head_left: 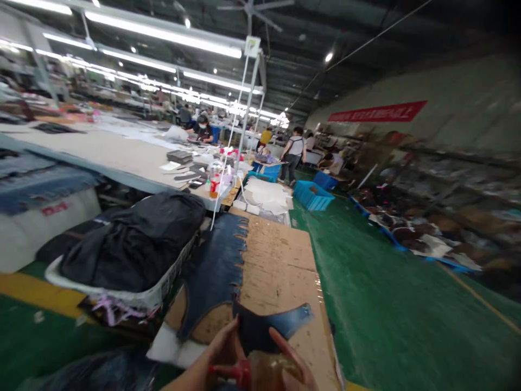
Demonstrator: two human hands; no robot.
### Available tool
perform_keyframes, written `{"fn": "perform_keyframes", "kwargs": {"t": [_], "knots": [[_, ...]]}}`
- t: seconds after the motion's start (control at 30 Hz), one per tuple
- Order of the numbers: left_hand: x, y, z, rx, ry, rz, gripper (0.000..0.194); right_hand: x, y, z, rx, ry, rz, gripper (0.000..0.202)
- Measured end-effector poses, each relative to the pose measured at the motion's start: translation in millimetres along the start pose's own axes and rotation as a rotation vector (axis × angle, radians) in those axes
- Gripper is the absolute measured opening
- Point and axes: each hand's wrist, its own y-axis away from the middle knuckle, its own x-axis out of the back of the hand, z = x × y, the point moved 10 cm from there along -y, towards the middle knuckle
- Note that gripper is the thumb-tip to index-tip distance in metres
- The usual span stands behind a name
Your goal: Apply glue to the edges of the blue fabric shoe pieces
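Note:
Low in the head view, my left hand point(226, 343) pinches the near left edge of a dark blue, curved, leather-like piece point(260, 329). My right hand point(296, 365) is wrapped round a cloudy yellow-brown bottle point(264, 370), tipped on its side with its red cap point(241, 372) toward my left hand. One right finger reaches onto the blue piece. Beyond my hands a larger blue leather-like sheet point(215, 255), with a notched edge, lies on a cardboard-covered table point(280, 255). The bottom frame edge cuts off part of the bottle and right hand.
At left stands a white basket point(163, 288) heaped with black cloth point(138, 239). A long worktable point(122, 157) carries stacked pieces and a red-labelled bottle point(214, 185). Blue crates point(312, 195) stand on the green floor point(378, 304). Several people work farther back, one standing point(293, 152).

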Motion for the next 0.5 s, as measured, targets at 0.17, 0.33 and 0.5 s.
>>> {"fn": "perform_keyframes", "kwargs": {"t": [0.17,0.33,0.5], "knots": [[63.2,13,-36,0.073,0.443,0.378,0.054,-6,-14,38,-0.160,-0.216,0.077,0.076],[142.1,62,-87,0.173,0.696,0.677,0.053,-21,-44,106,-0.301,-0.376,0.173,0.071],[220.2,80,-129,0.288,0.618,0.872,0.046,-51,-83,182,-0.423,-0.447,0.187,0.061]]}}
